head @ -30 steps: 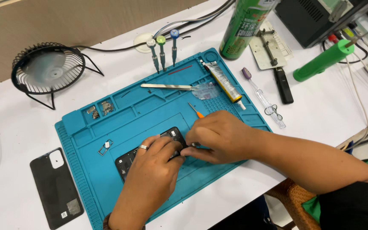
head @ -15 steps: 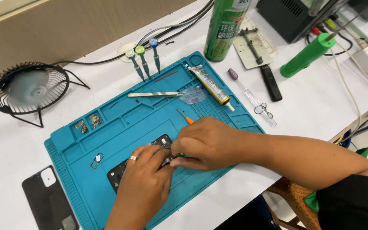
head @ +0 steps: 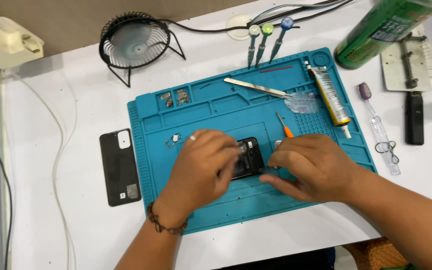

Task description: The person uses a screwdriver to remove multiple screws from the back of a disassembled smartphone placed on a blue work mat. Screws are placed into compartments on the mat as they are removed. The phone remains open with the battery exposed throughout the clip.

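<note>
Opened black phone (head: 248, 157) lies flat at centre of teal repair mat (head: 201, 112), both hands on it. Left hand (head: 201, 167) covers its left part, fingers curled and pressed down on the body; right hand (head: 311, 167) at its right edge, fingertips pinched on a small dark tool, too hidden to identify. Black back cover (head: 120, 167) lies off mat, left; orange-handled screwdriver (head: 285, 126) just above right hand.

Our view has swung right: the teal silicone work mat (head: 201, 112) now sits centre frame, the black wire-caged fan (head: 134, 40) upper left.
</note>
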